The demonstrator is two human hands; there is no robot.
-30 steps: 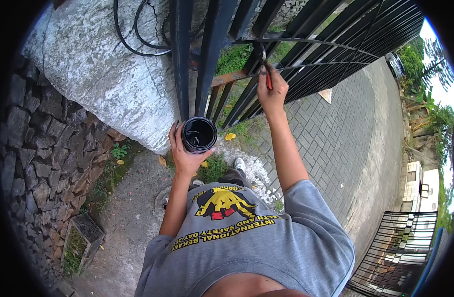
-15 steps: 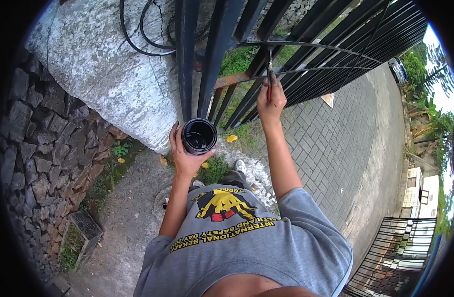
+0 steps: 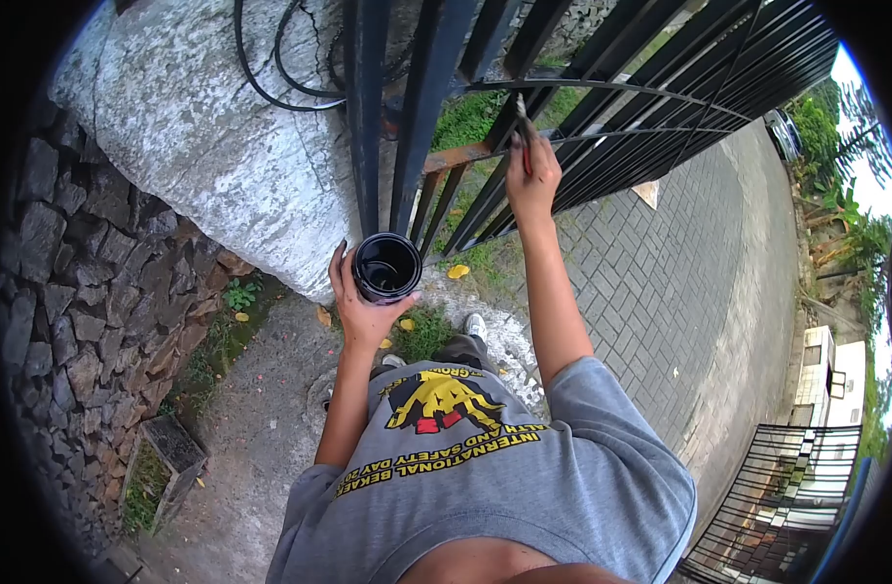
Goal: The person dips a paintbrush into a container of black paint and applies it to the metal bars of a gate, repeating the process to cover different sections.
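My left hand (image 3: 366, 313) is wrapped round a round can (image 3: 387, 267) with dark, glossy contents, held open side up close to the lower ends of the gate bars. Dark smudges mark its fingers. My right hand (image 3: 533, 183) grips a paintbrush (image 3: 527, 127) with a red handle. The brush's tip points up toward a dark bar of the black metal gate (image 3: 421, 107); whether it touches the bar I cannot tell. A rust-brown crosspiece (image 3: 455, 158) lies left of the brush.
A pale rock slab (image 3: 222, 146) with black cable loops (image 3: 261, 86) is at the upper left, above a rough stone wall (image 3: 105, 263). Paving (image 3: 650, 273) runs along the right. A second gate (image 3: 772, 501) stands at the lower right.
My right hand and the brush have shifted slightly, the brush tip moving left and tilting. My left hand has moved a little left with the can.
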